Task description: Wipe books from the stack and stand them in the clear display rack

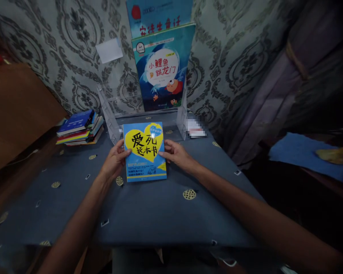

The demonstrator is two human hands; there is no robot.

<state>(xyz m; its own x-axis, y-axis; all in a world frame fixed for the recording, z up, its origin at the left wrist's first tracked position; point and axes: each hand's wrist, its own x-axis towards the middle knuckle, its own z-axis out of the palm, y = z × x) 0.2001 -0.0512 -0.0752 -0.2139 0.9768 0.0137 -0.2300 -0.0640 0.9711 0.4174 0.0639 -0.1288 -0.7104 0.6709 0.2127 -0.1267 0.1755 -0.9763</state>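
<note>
Between my two hands is a blue book [144, 167] with a yellow heart and dark lettering on its cover, held upright above the table. My left hand [117, 158] grips its left edge, thumb on the cover and the other fingers behind. On the opposite edge, my right hand [175, 154] pinches the book the same way. Just behind it stands a clear plastic rack [148, 113]. In the rack's back part leans a picture book with an orange fish [160, 68], overlapping another blue book [160, 15] behind it.
A stack of books [80, 127] lies at the table's left rear. Small papers [196, 129] sit right of the rack. The dark blue tablecloth [160, 213] has pineapple prints. Patterned wallpaper [82, 57] backs the table, and a curtain [263, 99] hangs at right.
</note>
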